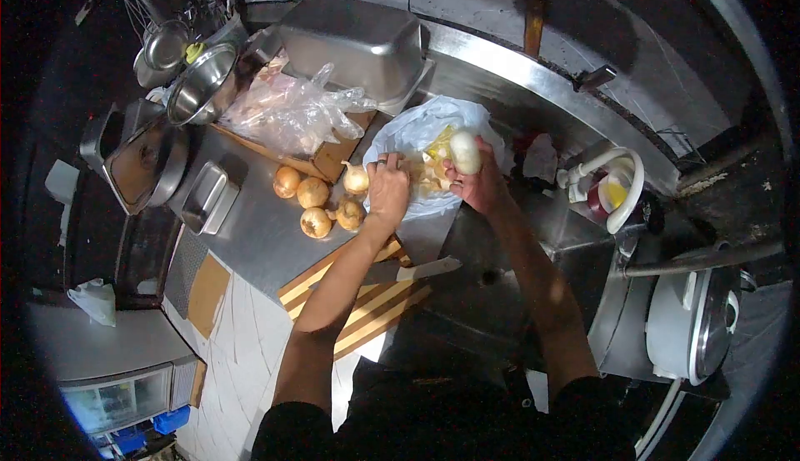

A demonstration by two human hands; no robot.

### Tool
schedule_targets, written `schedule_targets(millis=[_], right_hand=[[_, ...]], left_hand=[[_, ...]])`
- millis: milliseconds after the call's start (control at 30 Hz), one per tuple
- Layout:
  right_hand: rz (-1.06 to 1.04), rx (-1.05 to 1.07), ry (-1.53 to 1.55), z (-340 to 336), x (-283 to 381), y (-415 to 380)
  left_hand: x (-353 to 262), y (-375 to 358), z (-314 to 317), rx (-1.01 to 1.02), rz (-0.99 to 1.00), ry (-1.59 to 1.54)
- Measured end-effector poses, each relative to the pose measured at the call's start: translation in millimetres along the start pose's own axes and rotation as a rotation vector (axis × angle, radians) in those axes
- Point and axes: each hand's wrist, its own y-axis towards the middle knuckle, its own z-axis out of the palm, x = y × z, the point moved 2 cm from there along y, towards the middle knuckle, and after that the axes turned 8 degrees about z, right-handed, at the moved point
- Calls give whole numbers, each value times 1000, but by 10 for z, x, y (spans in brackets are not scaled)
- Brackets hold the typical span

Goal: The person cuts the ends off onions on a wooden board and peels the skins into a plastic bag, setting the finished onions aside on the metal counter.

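Note:
My right hand (481, 182) is closed around a peeled white onion (465, 152), lifted over a white plastic bag (433, 116). Onion skins (431, 173) lie inside the bag, with something yellow among them. My left hand (389, 187) rests at the bag's near left side, fingers bent downward; what they grip, if anything, is hidden. Just left of those fingers is a pale onion (356, 179). Several brown-skinned onions (313, 192) sit together on the steel counter (258, 219). Below my left forearm lies a striped wooden cutting board (383, 319), with a knife (429, 269) across it.
Behind the onions stands a cardboard box (333, 154) with clear plastic wrapping (292, 111). An upturned steel pan (354, 44) is at the back. Steel bowls (202, 86) and a small steel container (208, 198) are left. A white bucket (612, 186) and lidded pot (692, 319) stand right.

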Motion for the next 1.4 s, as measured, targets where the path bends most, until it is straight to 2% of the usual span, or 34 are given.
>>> schedule_targets(millis=[33, 100, 133, 200, 300, 433, 467, 533, 600, 667, 767, 900, 967, 1000, 1033, 1067, 1133, 1167, 1200, 1233, 1267, 1300, 1333, 1400], right_hand=[[0, 0, 1, -31, -22, 25], [-27, 1, -19, -71, -37, 70], [-28, 1, -18, -48, -37, 77], [-76, -113, -26, 2, -63, 92], [-176, -48, 21, 149, -118, 119], [-98, 36, 35, 137, -125, 94], [-39, 81, 65, 131, -119, 70], [21, 130, 92, 101, -115, 40], [-18, 151, -6, 99, -120, 18], [-6, 87, -60, 104, -141, 32], [-18, -7, -180, 218, -127, -66], [-17, -53, -283, 280, -150, -199], [16, -88, -361, 205, -251, -198], [44, -121, -437, 192, -313, -189], [112, -82, -566, 268, -339, -257], [137, -46, -581, 343, -454, -287], [226, 52, -755, 480, -742, -350], [281, 57, -817, 492, -933, -309], [333, 57, -880, 523, -1128, -266], [104, 199, -865, 737, -1305, -263], [-72, 276, -1101, 668, -1595, -102], [35, 415, -955, 603, -1976, 92], [33, 420, -952, 762, -2132, 150], [-97, 325, -1115, 1222, -2397, 227]], left_hand=[[-2, -12, 14, 0, 1, 0], [-27, -29, -4, -168, 22, 96], [-83, 11, -106, -168, 24, 97], [-216, 90, -347, -300, -93, -513], [-510, 159, -694, -337, -87, -598], [-261, 195, -442, -445, -77, -678], [-186, 205, -382, -444, -76, -679], [-46, 227, -385, -422, -456, -991], [3, 263, -441, -410, -392, -1101], [-30, 311, -420, -124, -417, -1411], [-6, 341, -396, -137, -328, -1258], [20, 433, -576, -145, -348, -1013], [70, 486, -631, -468, -320, -882], [106, 488, -615, -340, -341, -676], [42, 472, -659, -320, -229, -275], [19, 501, -638, -42, -205, -85], [23, 562, -287, 286, -166, 77], [23, 570, -126, 367, -242, -84], [11, 553, -51, 345, -241, -87], [-10, 524, 12, 325, -234, -92], [-18, 503, 60, 326, -247, -86], [-28, 505, 74, 189, -205, 7], [-34, 515, 70, 54, -158, 98], [20, 557, 8, 68, -109, 52]])
